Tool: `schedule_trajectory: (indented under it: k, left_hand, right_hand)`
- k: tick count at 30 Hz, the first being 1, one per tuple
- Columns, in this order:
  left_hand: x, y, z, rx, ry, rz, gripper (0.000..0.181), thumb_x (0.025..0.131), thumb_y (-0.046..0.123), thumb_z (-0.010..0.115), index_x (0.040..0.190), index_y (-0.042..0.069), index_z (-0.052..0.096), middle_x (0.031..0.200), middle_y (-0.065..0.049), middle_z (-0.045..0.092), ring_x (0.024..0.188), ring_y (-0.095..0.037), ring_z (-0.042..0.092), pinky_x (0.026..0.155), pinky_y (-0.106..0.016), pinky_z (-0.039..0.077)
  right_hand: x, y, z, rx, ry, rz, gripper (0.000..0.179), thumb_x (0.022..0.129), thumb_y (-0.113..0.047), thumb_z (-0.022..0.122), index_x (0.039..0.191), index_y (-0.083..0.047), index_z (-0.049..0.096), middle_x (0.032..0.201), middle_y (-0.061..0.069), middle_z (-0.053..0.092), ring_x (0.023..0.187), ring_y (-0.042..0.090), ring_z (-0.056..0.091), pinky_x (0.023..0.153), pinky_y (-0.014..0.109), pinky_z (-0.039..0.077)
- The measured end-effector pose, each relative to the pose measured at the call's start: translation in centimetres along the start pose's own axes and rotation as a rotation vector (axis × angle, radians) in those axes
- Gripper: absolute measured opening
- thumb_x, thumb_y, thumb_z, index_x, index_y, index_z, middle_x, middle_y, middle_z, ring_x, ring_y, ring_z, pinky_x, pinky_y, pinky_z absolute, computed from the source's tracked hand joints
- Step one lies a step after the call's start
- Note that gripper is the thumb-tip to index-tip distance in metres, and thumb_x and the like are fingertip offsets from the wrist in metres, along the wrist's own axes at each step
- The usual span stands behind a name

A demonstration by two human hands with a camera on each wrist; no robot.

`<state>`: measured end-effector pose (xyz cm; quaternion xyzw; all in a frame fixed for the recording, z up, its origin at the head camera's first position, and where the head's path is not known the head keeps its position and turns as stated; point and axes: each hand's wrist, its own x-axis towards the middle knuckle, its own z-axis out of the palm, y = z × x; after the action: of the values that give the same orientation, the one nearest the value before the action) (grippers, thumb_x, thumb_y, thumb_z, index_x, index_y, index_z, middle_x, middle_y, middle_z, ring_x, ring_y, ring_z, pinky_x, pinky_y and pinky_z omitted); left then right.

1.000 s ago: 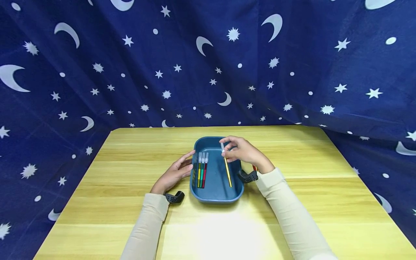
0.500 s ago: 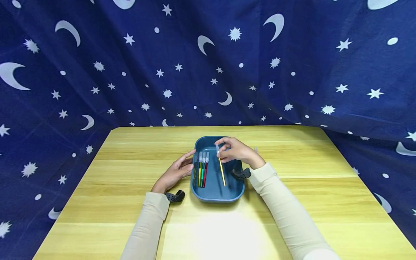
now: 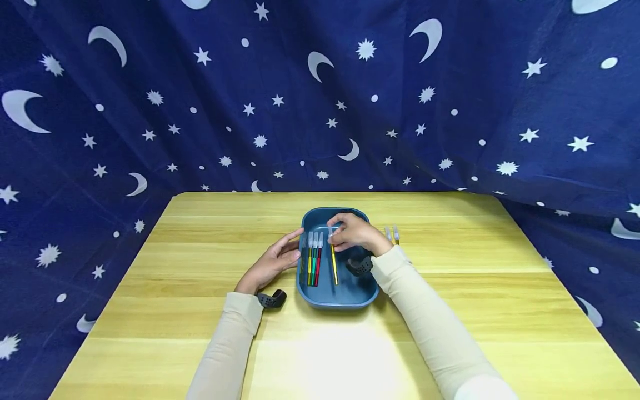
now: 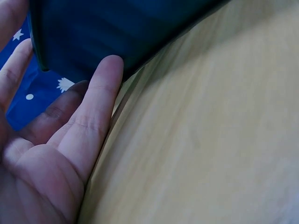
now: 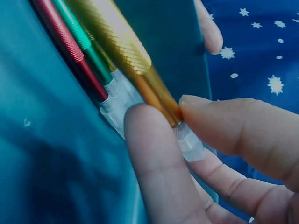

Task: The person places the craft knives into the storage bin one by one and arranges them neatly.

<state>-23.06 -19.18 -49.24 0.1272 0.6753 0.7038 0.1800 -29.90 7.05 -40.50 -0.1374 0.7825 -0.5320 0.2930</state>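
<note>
In the head view my right hand [image 3: 356, 230] is over the blue tray [image 3: 337, 305], pinching a gold craft knife [image 3: 334, 265] near its clear cap. The right wrist view has thumb and fingertip on either side of the knurled gold handle [image 5: 121, 42]. Left of it, a yellow knife [image 3: 310, 266], a green knife [image 3: 314, 266] and a red knife [image 3: 318, 266] lie side by side in the tray, caps pointing away. My left hand [image 3: 270, 264] rests its extended fingers against the tray's left outer wall [image 4: 107, 37].
Beyond the tray's right side, two clear caps [image 3: 396, 233] show behind my right wrist, the rest of those knives mostly hidden. The tray stands on a wooden table [image 3: 215, 322]. A dark blue star-patterned cloth [image 3: 280, 83] hangs behind it.
My right hand has carried the gold craft knife leftward, closer to the row in the tray. Two capped knives right of the tray have come into view. The left hand keeps its place.
</note>
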Motion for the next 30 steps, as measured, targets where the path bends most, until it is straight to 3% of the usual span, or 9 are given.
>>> schedule_trajectory:
  k: [20,30]
  left_hand:
    - [0.2,-0.3,-0.3,-0.010,-0.005,0.006,0.068,0.114,0.014,0.057,0.174,0.019,0.026,0.173,-0.026,0.028,0.157,-0.044,0.034,0.119,-0.055,0.045]
    - [0.1,-0.2,-0.2,-0.020,0.001,0.001,0.068,0.114,0.012,0.057,0.174,0.018,0.027,0.173,-0.025,0.029,0.155,-0.042,0.038,0.117,-0.048,0.049]
  right_hand:
    - [1.9,-0.5,2.2,-0.095,0.107,0.158,0.046,0.093,0.013,0.074,0.135,0.009,0.056,0.101,0.018,0.064,0.070,0.019,0.071,0.078,0.035,0.067]
    - [3.1,-0.3,2.7,-0.175,0.131,0.185,0.039,0.091,0.014,0.076,0.126,0.008,0.058,0.108,0.024,0.064,0.066,0.017,0.071,0.072,0.031,0.067]
